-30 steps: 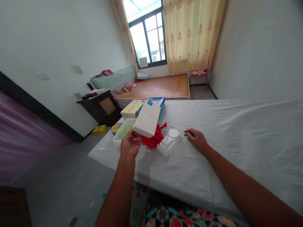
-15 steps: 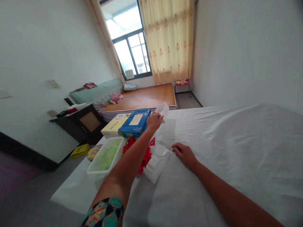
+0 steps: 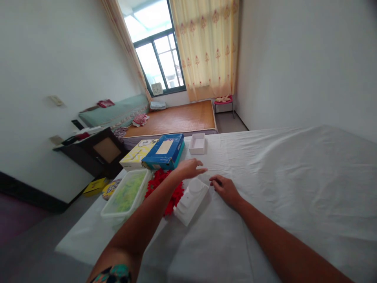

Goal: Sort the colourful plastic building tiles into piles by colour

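My left hand (image 3: 191, 168) hovers over the white cloth with its fingers stretched out and nothing in them. Just below it lies a white moulded tray (image 3: 190, 202) with a round raised part. My right hand (image 3: 226, 189) rests on the cloth to the right of that tray, fingers curled in, and I see nothing in them. Beyond my left hand stands a small white open box (image 3: 197, 144). Red frilly material (image 3: 160, 182) is partly hidden beneath my left forearm.
A blue box (image 3: 163, 151) and a yellow-and-white box (image 3: 138, 153) sit side by side at the back left. A clear plastic container (image 3: 126, 196) with green contents is nearer me. The white cloth (image 3: 279, 177) spreads to the right. Past its far edge stands a bed (image 3: 185, 118).
My left hand has let go of the small white box, now standing on the cloth beside the blue box, and has drawn back towards me. My right hand stays about where it was.
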### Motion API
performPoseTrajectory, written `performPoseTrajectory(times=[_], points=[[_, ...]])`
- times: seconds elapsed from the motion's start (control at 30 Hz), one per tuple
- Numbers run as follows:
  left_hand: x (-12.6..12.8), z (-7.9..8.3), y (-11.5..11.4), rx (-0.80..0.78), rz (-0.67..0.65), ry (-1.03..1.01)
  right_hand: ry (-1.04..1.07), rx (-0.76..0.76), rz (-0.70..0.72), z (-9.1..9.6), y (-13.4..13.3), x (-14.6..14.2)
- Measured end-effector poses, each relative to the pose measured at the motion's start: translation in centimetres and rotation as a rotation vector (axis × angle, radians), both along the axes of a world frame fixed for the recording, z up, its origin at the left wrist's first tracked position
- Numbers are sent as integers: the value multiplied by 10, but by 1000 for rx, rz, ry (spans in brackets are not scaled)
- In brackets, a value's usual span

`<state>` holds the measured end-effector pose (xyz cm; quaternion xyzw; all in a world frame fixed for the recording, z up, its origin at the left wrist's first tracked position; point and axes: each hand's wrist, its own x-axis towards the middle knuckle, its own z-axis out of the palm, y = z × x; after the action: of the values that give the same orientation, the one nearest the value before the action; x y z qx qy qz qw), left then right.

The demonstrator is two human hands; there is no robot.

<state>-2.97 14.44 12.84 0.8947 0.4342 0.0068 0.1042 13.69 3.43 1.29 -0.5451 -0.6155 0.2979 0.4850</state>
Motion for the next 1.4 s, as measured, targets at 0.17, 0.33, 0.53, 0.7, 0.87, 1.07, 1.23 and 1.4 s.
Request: performPoseTrajectory(times=[0.17, 0.33, 0.53, 0.7, 0.87, 1.07, 1.23, 1.4], points=[[-40, -16, -68, 37, -68, 133, -43, 20, 3, 0, -1, -1], [-37, -4, -67, 82, -36, 97, -40, 35, -3, 2, -2, -2], [-5, 35, 4, 158, 141, 106, -38, -1, 6, 1, -1, -3], [0, 6, 24, 22, 14, 159, 38, -23, 3, 0, 0, -2], [-14, -11, 7, 72, 94, 128, 67, -46, 5, -3, 3, -1], [-15, -18, -12, 65, 178, 207, 36, -44, 16, 0, 0, -1], [-23, -25, -1, -18, 279, -9, 23, -44, 10, 2, -2, -1], [-25, -10, 35, -233, 350, -544, -11, -46, 12, 3, -1, -1]])
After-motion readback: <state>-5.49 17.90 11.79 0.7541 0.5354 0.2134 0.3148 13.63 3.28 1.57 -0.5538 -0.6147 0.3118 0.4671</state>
